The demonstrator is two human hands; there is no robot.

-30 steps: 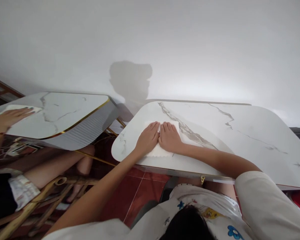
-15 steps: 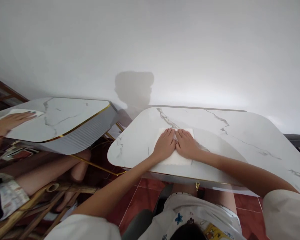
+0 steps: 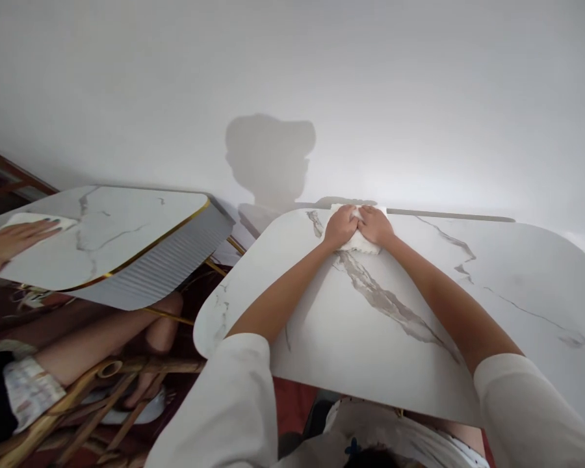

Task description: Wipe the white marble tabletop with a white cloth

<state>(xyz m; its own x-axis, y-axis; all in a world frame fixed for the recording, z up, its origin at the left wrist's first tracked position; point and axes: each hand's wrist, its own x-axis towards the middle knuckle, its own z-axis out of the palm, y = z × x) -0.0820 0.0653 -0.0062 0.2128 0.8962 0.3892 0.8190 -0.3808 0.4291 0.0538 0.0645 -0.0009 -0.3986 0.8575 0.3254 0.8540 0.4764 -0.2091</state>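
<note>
A white folded cloth (image 3: 359,242) lies near the far edge of the white marble table (image 3: 370,338), close to the wall. My left hand (image 3: 340,227) presses down on its left part, fingers curled over it. Beside it, touching, my right hand (image 3: 375,225) presses on the right part, fingers bent the same way. Both my arms are stretched out across the tabletop. Most of the cloth is hidden under the two hands.
A second marble table (image 3: 121,240) with a gold rim stands to the left. Another person's hand (image 3: 14,237) rests on a white cloth there, their legs on a bamboo chair (image 3: 78,396). A white wall (image 3: 292,84) rises just behind both tables. Red floor tiles show below.
Both hands have slid the cloth from the near-left part of the table forward to its far edge, arms now extended. The flat fingers have curled over the cloth.
</note>
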